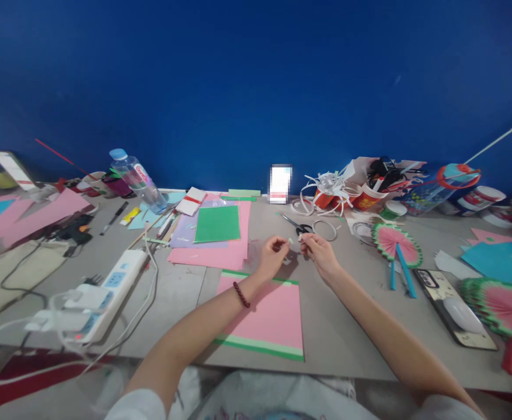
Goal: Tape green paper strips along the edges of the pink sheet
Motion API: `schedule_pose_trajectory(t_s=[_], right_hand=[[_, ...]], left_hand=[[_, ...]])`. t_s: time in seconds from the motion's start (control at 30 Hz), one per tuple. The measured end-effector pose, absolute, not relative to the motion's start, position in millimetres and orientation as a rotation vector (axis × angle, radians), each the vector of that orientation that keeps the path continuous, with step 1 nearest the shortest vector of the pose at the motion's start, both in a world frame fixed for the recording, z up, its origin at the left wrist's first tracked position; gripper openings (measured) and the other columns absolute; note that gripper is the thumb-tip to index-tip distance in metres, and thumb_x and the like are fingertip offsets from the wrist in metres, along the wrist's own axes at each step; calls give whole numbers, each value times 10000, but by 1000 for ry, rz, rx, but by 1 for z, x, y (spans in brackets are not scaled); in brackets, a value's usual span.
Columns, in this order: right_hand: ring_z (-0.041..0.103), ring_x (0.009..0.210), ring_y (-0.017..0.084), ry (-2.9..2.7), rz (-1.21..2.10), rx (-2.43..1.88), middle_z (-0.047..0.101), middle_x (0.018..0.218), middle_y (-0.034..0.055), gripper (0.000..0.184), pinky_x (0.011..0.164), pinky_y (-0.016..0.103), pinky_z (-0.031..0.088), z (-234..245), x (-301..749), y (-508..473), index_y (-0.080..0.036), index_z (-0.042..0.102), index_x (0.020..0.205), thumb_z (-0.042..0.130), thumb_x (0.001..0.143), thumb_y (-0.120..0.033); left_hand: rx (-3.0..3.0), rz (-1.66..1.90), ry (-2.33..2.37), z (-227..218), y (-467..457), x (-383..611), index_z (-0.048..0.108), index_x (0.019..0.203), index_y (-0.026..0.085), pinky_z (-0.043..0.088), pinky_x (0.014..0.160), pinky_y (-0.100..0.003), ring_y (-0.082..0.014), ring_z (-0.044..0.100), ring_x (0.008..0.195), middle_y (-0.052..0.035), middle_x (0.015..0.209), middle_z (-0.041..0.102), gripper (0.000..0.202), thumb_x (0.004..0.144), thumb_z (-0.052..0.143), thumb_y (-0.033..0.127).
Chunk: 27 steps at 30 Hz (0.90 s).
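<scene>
My left hand (pixel 275 254), a dark beaded bracelet (pixel 241 294) at its wrist, is closed in a pinch on a small pale piece at its fingertips. My right hand (pixel 318 252) pinches something small and whitish close to it, a short gap apart. What these bits are is too small to tell. Below the left forearm lies a pink paper sheet (pixel 265 315) edged with green strips at top and bottom. Behind the right fingers are black-handled scissors (pixel 297 224) and a clear ring-shaped roll (pixel 325 230).
Green paper (pixel 217 224) tops a stack of pink and purple sheets. A power strip (pixel 116 291) with cables stands left, near a plastic bottle (pixel 139 181). To the right are a pink paper fan (pixel 398 245), a phone (pixel 435 291) bearing a white mouse, and tool-filled cups (pixel 370 197).
</scene>
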State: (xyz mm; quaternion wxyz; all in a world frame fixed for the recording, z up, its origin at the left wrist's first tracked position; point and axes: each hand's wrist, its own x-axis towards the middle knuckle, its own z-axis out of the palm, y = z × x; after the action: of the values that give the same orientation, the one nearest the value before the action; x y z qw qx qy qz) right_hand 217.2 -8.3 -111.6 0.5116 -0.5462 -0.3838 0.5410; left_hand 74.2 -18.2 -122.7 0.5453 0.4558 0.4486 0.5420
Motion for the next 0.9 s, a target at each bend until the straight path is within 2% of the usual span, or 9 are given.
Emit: schedule_pose_trajectory(t_s=[0.13, 0.33, 0.43, 0.53, 0.57, 0.67, 0.9], right_hand=[[484, 462, 81, -863, 1227, -1253, 542, 532, -38, 277, 450, 203, 408, -101, 227, -1, -183, 612, 687, 711, 616, -431], [506, 493, 92, -988, 876, -1239, 580, 583, -30, 285, 518, 231, 450, -81, 258, 39, -183, 635, 751, 700, 631, -433], [532, 543, 128, -1146, 546, -1409, 624, 632, 1, 240, 568, 270, 454, -64, 273, 69, -170, 664, 777, 646, 692, -394], [584, 726, 183, -1405, 63, -1637, 708, 861, 82, 179, 734, 319, 436, -45, 286, 93, -158, 700, 811, 576, 768, -279], [586, 785, 205, -1458, -33, -1766, 712, 916, 103, 200, 743, 327, 417, -40, 289, 99, -161, 712, 848, 552, 792, -268], [576, 822, 233, -1522, -112, -2003, 707, 956, 144, 223, 697, 330, 368, -32, 294, 112, -156, 729, 900, 547, 804, -243], [551, 797, 220, -1594, -121, -2112, 693, 911, 203, 220, 653, 335, 285, -30, 293, 126, -98, 740, 880, 591, 812, -243]], left_hand=[[986, 1298, 1087, -124, -16, 74, 584, 730, 166, 377, 475, -212, -74, 471, 481, 30, 626, 534, 300, 676, 711, 433], [975, 1272, 1091, -119, -17, 73, 578, 715, 168, 388, 492, -208, -77, 472, 509, 31, 619, 521, 300, 662, 728, 423], [986, 1280, 1115, -118, -18, 73, 582, 711, 169, 386, 495, -202, -85, 480, 540, 27, 621, 517, 279, 661, 732, 398], [1005, 1303, 1126, -118, -17, 74, 588, 715, 171, 379, 496, -199, -88, 480, 562, 21, 639, 521, 246, 673, 717, 376], [1007, 1307, 1125, -119, -17, 74, 590, 720, 171, 374, 491, -197, -88, 476, 562, 20, 644, 522, 237, 675, 714, 369], [1006, 1309, 1128, -120, -16, 74, 596, 729, 170, 361, 481, -193, -84, 470, 555, 17, 651, 527, 219, 677, 709, 350], [1043, 1306, 1124, -119, -18, 76, 598, 738, 166, 378, 483, -183, -76, 465, 546, 19, 659, 533, 194, 691, 701, 324]])
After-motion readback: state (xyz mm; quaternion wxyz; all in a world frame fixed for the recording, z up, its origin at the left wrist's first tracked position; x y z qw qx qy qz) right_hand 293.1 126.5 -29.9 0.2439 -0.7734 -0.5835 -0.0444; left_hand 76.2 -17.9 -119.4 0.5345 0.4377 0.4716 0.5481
